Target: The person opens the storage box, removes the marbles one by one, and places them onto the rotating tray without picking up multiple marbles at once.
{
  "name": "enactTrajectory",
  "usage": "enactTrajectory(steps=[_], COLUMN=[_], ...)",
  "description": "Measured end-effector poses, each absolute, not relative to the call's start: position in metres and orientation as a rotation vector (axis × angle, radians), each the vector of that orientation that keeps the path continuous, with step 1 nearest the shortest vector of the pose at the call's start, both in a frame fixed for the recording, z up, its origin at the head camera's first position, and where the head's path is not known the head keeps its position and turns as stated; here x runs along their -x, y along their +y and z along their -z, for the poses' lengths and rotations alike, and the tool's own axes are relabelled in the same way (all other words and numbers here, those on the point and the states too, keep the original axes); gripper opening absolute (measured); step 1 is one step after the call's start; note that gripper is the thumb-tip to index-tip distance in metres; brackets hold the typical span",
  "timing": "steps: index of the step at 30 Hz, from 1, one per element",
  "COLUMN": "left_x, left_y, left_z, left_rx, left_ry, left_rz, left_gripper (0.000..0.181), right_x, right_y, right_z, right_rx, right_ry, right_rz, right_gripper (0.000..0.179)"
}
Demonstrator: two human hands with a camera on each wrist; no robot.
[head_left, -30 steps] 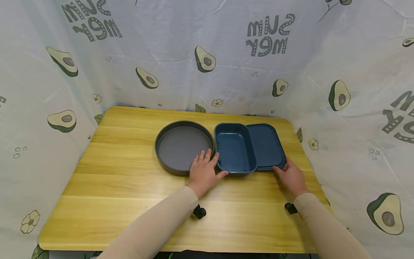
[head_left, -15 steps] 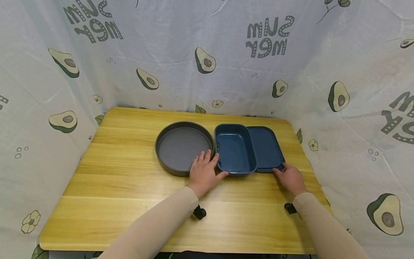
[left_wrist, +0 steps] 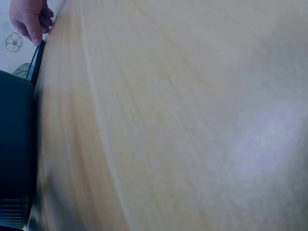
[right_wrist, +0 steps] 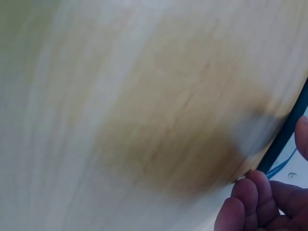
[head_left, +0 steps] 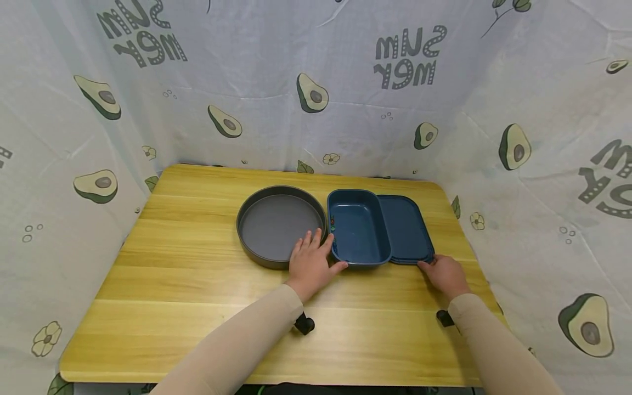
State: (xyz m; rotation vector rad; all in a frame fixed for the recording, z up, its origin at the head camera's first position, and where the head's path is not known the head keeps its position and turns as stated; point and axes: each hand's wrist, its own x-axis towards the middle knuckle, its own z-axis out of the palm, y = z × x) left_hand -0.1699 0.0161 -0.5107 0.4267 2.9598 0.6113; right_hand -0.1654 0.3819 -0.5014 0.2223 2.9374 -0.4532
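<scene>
In the head view, a blue rectangular box [head_left: 360, 233] stands open-topped beside a flat blue lid [head_left: 406, 227]. Small coloured bits [head_left: 333, 225], red, green and blue, show along the box's left inner wall. My left hand [head_left: 311, 266], fingers spread, lies over the near right rim of a round grey pan [head_left: 274, 227], its index finger and thumb at the box's near left corner. My right hand [head_left: 446, 275] pinches the lid's near right corner between thumb and fingers. The right wrist view shows its curled fingertips [right_wrist: 248, 192] at the dark lid edge [right_wrist: 288, 127].
The wooden table [head_left: 173, 307] carries the pan, box and lid in a row toward its back. A white curtain [head_left: 266, 66] printed with avocados hangs behind and at both sides. Black wrist cameras [head_left: 304, 324] sit under both sleeves.
The lid has slid slightly toward me, with my right hand holding its corner. The left hand, pan and box stay about where they were.
</scene>
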Motion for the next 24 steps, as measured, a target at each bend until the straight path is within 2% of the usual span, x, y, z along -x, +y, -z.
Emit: enactTrajectory(steps=[5, 24], left_x=[0.1702, 0.1706], left_y=[0.0164, 0.0165], left_z=[0.5095, 0.5075], left_rx=[-0.431, -0.448], left_ry=[2.957, 2.949], left_rz=[-0.614, -0.609], left_gripper=[0.087, 0.086], right_x=[0.1664, 0.1644], right_y=[0.3845, 0.3906], right_z=[0.5011, 0.4991], right_rx=[-0.219, -0.231], right_ry=[2.923, 2.912], right_rz=[0.403, 0.325], right_gripper=[0.062, 0.069])
